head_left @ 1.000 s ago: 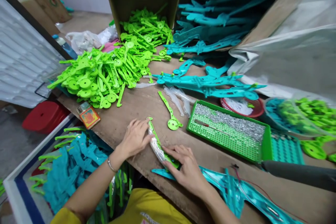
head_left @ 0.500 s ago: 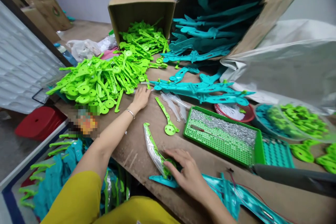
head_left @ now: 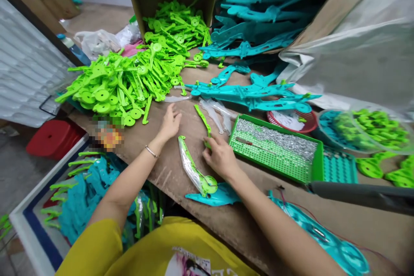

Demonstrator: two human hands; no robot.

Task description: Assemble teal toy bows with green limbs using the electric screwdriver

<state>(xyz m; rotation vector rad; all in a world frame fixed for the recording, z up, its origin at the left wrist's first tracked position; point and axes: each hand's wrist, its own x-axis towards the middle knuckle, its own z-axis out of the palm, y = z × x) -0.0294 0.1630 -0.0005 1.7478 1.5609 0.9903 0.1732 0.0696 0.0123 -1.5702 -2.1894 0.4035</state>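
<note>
My right hand [head_left: 221, 156] is closed over the round end of a loose green plastic arm [head_left: 202, 117], whose slim end sticks out beyond my fingers. To its left, my left hand [head_left: 170, 122] hovers over the table with fingers apart and nothing in them. Clear plastic pieces [head_left: 216, 113] lie just past the right hand, and another clear piece [head_left: 176, 98] lies beyond the left. Nearer me, a second green arm [head_left: 210, 184] with a clear piece [head_left: 190, 167] along it rests on a teal plastic part [head_left: 223, 195]. My right forearm passes over that teal part's right side.
A large heap of green arms [head_left: 110, 82] spills from a cardboard box [head_left: 136, 4]. Teal parts [head_left: 252, 95] lie at the back. A green basket [head_left: 318, 168] holds small metal pieces and a screwdriver [head_left: 246, 141]. A dark bar [head_left: 359, 196] juts in from the right.
My right hand has left the clear-lined green arm and moved forward onto the loose green arm. My left hand has drawn back from the clear piece by the heap. The view has tilted down.
</note>
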